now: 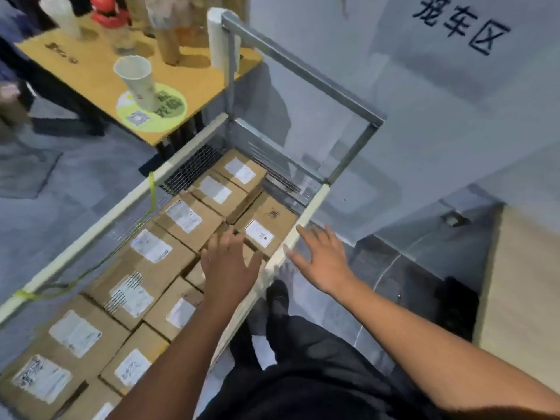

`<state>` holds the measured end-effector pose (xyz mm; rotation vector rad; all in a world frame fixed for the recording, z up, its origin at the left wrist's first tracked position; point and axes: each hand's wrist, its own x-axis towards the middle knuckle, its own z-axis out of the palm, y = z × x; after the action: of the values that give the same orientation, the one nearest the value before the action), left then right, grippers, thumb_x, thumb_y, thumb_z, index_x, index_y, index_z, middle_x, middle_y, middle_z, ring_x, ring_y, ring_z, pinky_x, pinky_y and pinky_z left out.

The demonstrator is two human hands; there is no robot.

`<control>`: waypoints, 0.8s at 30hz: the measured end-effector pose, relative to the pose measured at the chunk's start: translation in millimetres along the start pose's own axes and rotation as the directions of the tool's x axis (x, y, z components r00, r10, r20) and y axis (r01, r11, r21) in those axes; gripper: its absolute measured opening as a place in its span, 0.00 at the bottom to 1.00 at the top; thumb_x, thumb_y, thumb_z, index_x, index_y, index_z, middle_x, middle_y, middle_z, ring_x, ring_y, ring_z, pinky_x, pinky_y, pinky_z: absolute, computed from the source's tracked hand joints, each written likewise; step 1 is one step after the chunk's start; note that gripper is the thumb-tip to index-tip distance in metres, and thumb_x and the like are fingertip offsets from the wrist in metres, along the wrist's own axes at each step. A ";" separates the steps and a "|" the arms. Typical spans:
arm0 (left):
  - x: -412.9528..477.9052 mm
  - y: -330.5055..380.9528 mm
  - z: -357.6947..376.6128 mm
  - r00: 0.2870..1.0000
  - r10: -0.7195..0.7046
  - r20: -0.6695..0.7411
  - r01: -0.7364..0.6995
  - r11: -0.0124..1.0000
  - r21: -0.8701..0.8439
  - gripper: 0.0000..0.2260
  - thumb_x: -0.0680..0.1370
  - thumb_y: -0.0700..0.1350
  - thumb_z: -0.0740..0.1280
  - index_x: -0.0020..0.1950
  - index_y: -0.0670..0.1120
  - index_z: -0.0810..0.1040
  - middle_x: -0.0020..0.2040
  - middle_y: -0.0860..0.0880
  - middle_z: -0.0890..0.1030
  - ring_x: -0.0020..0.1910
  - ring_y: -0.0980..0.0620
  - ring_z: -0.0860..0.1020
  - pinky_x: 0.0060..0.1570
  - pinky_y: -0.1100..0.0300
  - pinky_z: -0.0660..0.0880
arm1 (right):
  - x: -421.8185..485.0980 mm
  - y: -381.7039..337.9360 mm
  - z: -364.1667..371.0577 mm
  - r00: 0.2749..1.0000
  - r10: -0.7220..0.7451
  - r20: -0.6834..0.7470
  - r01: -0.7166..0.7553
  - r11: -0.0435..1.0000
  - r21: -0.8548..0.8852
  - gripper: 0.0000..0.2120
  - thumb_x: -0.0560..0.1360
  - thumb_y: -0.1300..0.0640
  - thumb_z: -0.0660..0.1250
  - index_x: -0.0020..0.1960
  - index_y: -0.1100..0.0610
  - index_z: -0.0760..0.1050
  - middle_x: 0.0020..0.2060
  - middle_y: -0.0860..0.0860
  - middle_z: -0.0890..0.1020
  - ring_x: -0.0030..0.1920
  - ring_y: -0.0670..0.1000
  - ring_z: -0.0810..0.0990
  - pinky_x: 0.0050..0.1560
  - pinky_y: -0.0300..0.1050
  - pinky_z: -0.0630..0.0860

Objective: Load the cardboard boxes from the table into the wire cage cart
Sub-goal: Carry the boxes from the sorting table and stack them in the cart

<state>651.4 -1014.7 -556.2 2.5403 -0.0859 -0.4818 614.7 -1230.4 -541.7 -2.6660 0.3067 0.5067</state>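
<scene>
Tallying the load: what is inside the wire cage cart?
Labelled cardboard boxes fill the wire cage cart. Whatever lies beneath them is covered, and the left hand hides some.

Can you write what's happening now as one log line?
left hand: open, over cardboard boxes | right hand: open, by cart rail | held: nothing
</scene>
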 end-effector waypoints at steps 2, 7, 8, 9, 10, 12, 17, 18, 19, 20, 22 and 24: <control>8.7 33.2 -5.3 0.993 0.118 0.031 -0.118 0.993 -0.001 0.28 0.82 0.61 0.62 0.80 0.53 0.65 0.83 0.50 0.58 0.82 0.43 0.52 0.79 0.44 0.49 | -28.7 19.3 -15.1 0.990 0.111 -0.090 -0.103 0.991 0.090 0.32 0.80 0.33 0.56 0.81 0.39 0.54 0.82 0.51 0.55 0.82 0.54 0.43 0.80 0.59 0.43; 15.0 130.7 -1.4 0.884 0.461 0.071 -0.461 0.887 -0.021 0.27 0.82 0.61 0.61 0.80 0.56 0.64 0.83 0.51 0.57 0.82 0.44 0.51 0.79 0.43 0.48 | -90.8 71.5 -50.3 0.896 0.362 -0.258 -0.299 0.920 0.253 0.33 0.78 0.31 0.56 0.80 0.37 0.55 0.82 0.50 0.56 0.82 0.55 0.43 0.80 0.60 0.44; 11.4 152.5 2.9 0.846 0.527 0.081 -0.528 0.849 -0.013 0.26 0.82 0.61 0.60 0.79 0.56 0.65 0.83 0.51 0.58 0.81 0.44 0.52 0.78 0.41 0.50 | -101.7 81.4 -59.0 0.869 0.404 -0.287 -0.325 0.902 0.285 0.34 0.77 0.29 0.55 0.80 0.37 0.54 0.82 0.50 0.56 0.82 0.55 0.44 0.80 0.60 0.44; 6.6 175.0 8.3 0.809 0.580 0.100 -0.582 0.813 -0.008 0.25 0.82 0.61 0.61 0.79 0.57 0.65 0.82 0.50 0.59 0.81 0.43 0.52 0.78 0.41 0.51 | -113.1 91.5 -68.1 0.840 0.440 -0.317 -0.347 0.886 0.309 0.35 0.76 0.29 0.55 0.80 0.36 0.54 0.82 0.50 0.56 0.82 0.56 0.45 0.79 0.61 0.45; 0.4 197.5 15.0 0.772 0.623 0.125 -0.628 0.778 -0.006 0.25 0.82 0.61 0.61 0.79 0.57 0.66 0.82 0.50 0.59 0.81 0.43 0.52 0.78 0.41 0.51 | -125.3 102.1 -76.9 0.811 0.470 -0.349 -0.365 0.872 0.327 0.35 0.76 0.28 0.55 0.80 0.36 0.54 0.82 0.50 0.56 0.82 0.56 0.45 0.79 0.61 0.46; -15.4 239.9 32.7 0.684 0.706 0.183 -0.717 0.697 -0.004 0.26 0.81 0.62 0.62 0.79 0.57 0.66 0.82 0.50 0.60 0.81 0.41 0.53 0.77 0.40 0.52 | -153.1 125.8 -91.6 0.744 0.529 -0.408 -0.400 0.842 0.362 0.36 0.76 0.28 0.54 0.81 0.37 0.53 0.82 0.50 0.55 0.82 0.56 0.45 0.80 0.61 0.47; -60.8 333.2 88.6 0.483 0.825 0.293 -0.855 0.517 -0.046 0.31 0.78 0.70 0.56 0.79 0.62 0.63 0.83 0.49 0.57 0.81 0.40 0.49 0.74 0.32 0.56 | -231.5 191.9 -110.7 0.528 0.706 -0.473 -0.483 0.707 0.517 0.36 0.76 0.28 0.54 0.81 0.38 0.54 0.81 0.52 0.58 0.82 0.56 0.49 0.79 0.61 0.49; -70.0 351.4 100.9 0.445 0.838 0.315 -0.873 0.484 -0.053 0.30 0.78 0.70 0.56 0.79 0.63 0.62 0.83 0.49 0.55 0.81 0.40 0.48 0.74 0.32 0.56 | -247.4 206.8 -112.1 0.476 0.751 -0.457 -0.482 0.658 0.579 0.34 0.78 0.31 0.56 0.81 0.38 0.54 0.81 0.52 0.58 0.82 0.55 0.48 0.80 0.60 0.48; -79.6 369.8 113.4 0.407 0.849 0.338 -0.890 0.452 -0.062 0.30 0.78 0.70 0.56 0.79 0.64 0.60 0.83 0.50 0.54 0.81 0.40 0.47 0.75 0.31 0.55 | -264.1 222.2 -113.1 0.426 0.793 -0.437 -0.478 0.607 0.635 0.33 0.79 0.32 0.57 0.80 0.37 0.54 0.82 0.51 0.57 0.82 0.55 0.46 0.80 0.60 0.47; -89.3 387.4 125.2 0.372 0.856 0.359 -0.903 0.423 -0.072 0.30 0.78 0.70 0.57 0.80 0.64 0.60 0.84 0.51 0.53 0.81 0.41 0.46 0.75 0.31 0.55 | -280.7 236.9 -114.1 0.383 0.824 -0.418 -0.482 0.564 0.670 0.32 0.79 0.33 0.58 0.80 0.37 0.54 0.82 0.49 0.56 0.82 0.54 0.45 0.80 0.60 0.47; -111.6 421.5 147.4 0.304 0.870 0.389 -0.925 0.367 -0.095 0.31 0.78 0.70 0.57 0.80 0.64 0.59 0.84 0.54 0.52 0.82 0.42 0.44 0.75 0.30 0.53 | -314.1 266.8 -116.5 0.314 0.859 -0.404 -0.508 0.512 0.692 0.32 0.79 0.33 0.58 0.80 0.36 0.54 0.82 0.49 0.56 0.82 0.53 0.45 0.80 0.60 0.46; -134.0 452.6 169.2 0.248 0.880 0.405 -0.940 0.319 -0.119 0.31 0.78 0.71 0.55 0.80 0.64 0.59 0.84 0.56 0.51 0.82 0.43 0.43 0.76 0.30 0.49 | -344.3 295.8 -118.3 0.249 0.886 -0.392 -0.509 0.464 0.725 0.31 0.79 0.34 0.59 0.80 0.36 0.55 0.82 0.49 0.57 0.82 0.53 0.46 0.80 0.60 0.47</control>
<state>483.2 -1462.9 -407.0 1.9354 -1.7504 -0.4699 253.1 -1498.4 -409.5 -1.8967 1.7679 -0.4881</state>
